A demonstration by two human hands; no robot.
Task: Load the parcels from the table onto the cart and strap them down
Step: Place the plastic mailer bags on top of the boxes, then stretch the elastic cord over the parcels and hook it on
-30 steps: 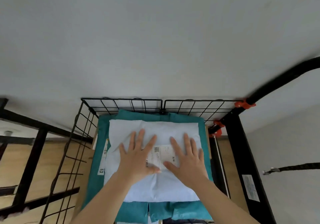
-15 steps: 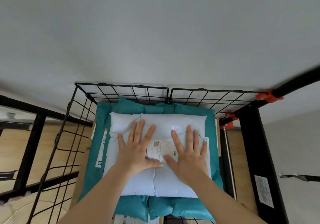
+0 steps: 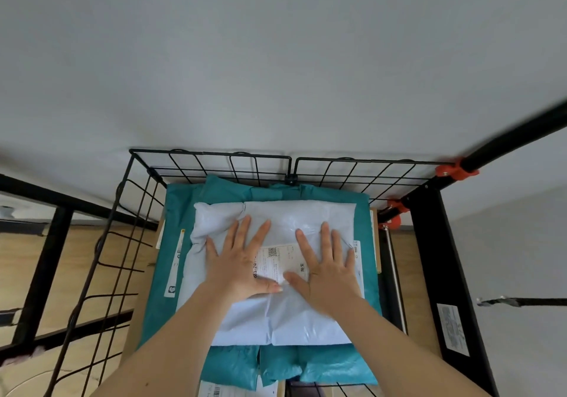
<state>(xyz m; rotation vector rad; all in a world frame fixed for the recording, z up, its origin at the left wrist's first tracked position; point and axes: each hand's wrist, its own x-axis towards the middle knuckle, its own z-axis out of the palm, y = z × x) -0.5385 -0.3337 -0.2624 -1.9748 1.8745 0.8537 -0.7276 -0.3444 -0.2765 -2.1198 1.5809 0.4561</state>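
Note:
A pale blue soft parcel with a white shipping label lies on top of a teal parcel inside the black wire-walled cart. My left hand and my right hand press flat on the pale parcel, fingers spread and pointing away from me, thumbs nearly touching over the label. More parcels lie under the teal one, mostly hidden. A black strap with a metal hook hangs in the air at the right.
The cart's black frame post stands at the right, with orange clamps at the back corner. A grey wall rises behind. Wooden floor shows through the left wire wall.
The view has drawn closer to the cart. My hands have stayed flat on the pale parcel, sliding slightly apart and flattening it.

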